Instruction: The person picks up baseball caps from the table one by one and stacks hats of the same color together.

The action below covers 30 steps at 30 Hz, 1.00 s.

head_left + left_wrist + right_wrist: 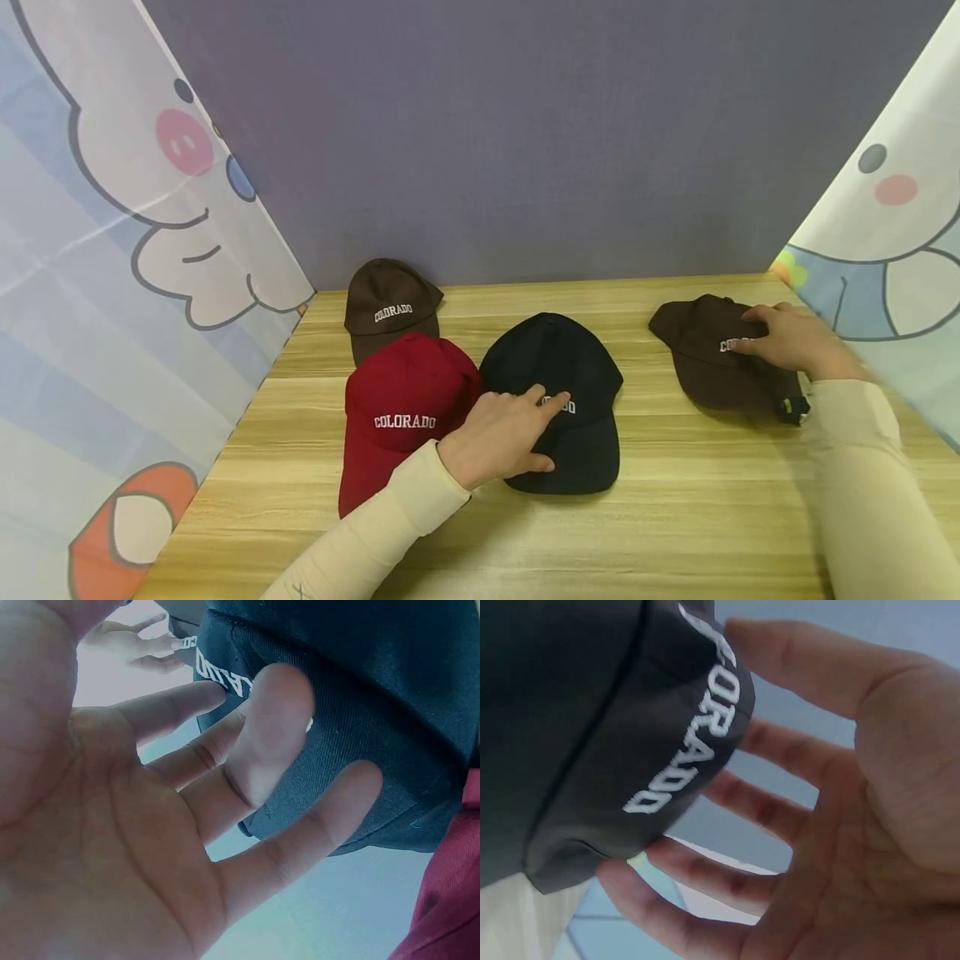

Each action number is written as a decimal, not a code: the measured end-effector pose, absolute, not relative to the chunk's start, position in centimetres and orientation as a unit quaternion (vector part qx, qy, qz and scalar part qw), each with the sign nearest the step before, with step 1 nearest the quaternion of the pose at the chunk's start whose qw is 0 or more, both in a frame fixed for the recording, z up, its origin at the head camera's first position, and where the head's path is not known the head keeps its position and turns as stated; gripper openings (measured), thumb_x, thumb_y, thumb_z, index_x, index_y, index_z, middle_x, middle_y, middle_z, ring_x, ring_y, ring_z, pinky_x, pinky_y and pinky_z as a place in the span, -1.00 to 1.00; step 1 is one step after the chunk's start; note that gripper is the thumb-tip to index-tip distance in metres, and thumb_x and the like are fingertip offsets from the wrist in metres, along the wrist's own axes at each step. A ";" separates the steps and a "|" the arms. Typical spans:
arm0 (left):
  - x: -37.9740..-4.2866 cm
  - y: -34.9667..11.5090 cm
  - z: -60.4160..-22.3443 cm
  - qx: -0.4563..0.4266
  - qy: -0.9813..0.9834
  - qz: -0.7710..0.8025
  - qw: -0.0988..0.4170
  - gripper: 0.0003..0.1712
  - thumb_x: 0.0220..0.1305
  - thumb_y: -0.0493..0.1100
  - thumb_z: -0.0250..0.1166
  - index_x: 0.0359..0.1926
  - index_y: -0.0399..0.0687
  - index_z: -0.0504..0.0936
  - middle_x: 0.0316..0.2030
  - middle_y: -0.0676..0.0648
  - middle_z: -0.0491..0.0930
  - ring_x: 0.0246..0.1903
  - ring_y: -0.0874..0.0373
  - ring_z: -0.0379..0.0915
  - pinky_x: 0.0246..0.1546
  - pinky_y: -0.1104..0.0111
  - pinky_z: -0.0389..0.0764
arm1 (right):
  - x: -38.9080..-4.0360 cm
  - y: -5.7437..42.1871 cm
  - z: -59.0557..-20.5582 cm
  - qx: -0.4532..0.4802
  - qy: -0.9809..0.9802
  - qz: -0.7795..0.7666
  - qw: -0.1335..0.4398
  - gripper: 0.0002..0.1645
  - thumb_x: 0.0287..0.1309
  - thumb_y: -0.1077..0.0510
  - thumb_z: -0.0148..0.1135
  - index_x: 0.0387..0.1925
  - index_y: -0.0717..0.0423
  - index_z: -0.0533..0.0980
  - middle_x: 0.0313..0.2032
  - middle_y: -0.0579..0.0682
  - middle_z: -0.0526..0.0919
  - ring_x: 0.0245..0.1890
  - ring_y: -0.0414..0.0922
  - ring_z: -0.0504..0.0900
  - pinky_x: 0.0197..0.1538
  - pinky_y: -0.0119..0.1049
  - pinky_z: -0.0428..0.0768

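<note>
A black cap point(577, 450) with white lettering lies near the table's middle. My left hand point(502, 433) is over its front with the fingers spread, partly covering the lettering; whether the fingertips touch the cloth I cannot tell. In the left wrist view the fingers and thumb stand before the black cap point(360, 712). At the right lies a dark brown cap point(705, 379). My right hand point(798, 342) reaches over its right side, fingers extended. In the right wrist view the fingers and thumb spread along the edge of the brown cap's crown point(577, 750), beside its lettering.
A red cap point(412, 383) lies left of the black one, touching it and overlapping another brown cap point(390, 292) at the back left. The wooden table point(675, 517) ends at a grey panel point(525, 150). Cartoon-printed cloths point(97, 275) hang at both sides.
</note>
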<state>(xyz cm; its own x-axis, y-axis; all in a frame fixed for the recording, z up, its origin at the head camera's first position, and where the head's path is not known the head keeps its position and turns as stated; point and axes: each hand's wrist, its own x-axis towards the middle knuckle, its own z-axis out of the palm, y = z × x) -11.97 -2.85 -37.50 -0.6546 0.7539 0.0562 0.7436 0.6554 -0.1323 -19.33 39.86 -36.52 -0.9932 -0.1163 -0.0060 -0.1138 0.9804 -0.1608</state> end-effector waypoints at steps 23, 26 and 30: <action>-12.9 -3.4 -36.9 -0.383 -0.922 0.047 -0.001 -0.07 -0.18 0.38 0.33 0.24 0.16 0.34 -0.07 0.07 0.39 -0.60 0.20 0.34 -0.69 0.41 0.25 | -18.3 31.1 -35.2 -0.156 0.980 -0.100 0.067 -0.18 -0.14 -0.43 0.19 -0.10 0.16 0.39 -0.20 0.12 0.37 -0.24 0.08 0.44 -0.26 -0.06 0.40; -13.0 -3.5 -36.8 -0.384 -0.922 0.047 -0.005 -0.07 -0.19 0.38 0.33 0.23 0.16 0.35 -0.09 0.07 0.39 -0.58 0.19 0.36 -0.68 0.41 0.26 | -18.2 30.6 -35.2 -0.162 0.978 -0.106 0.070 -0.21 -0.17 -0.44 0.20 -0.15 0.13 0.40 -0.20 0.09 0.38 -0.26 0.04 0.44 -0.26 -0.08 0.40; -13.0 -3.6 -36.7 -0.382 -0.923 0.054 -0.007 -0.08 -0.21 0.39 0.33 0.21 0.16 0.37 -0.11 0.08 0.39 -0.47 0.17 0.41 -0.62 0.37 0.31 | -18.1 30.1 -35.3 -0.169 0.977 -0.111 0.071 -0.26 -0.20 -0.44 0.23 -0.23 0.07 0.39 -0.22 0.05 0.38 -0.30 -0.02 0.44 -0.27 -0.12 0.39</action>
<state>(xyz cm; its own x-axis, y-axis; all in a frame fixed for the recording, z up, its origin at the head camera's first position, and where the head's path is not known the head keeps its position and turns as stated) -13.05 -3.63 -36.70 -0.7085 0.7037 -0.0535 0.7051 0.7028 -0.0945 -18.10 30.08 -35.30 -0.9329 -0.3454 -0.1018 -0.3138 0.9185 -0.2408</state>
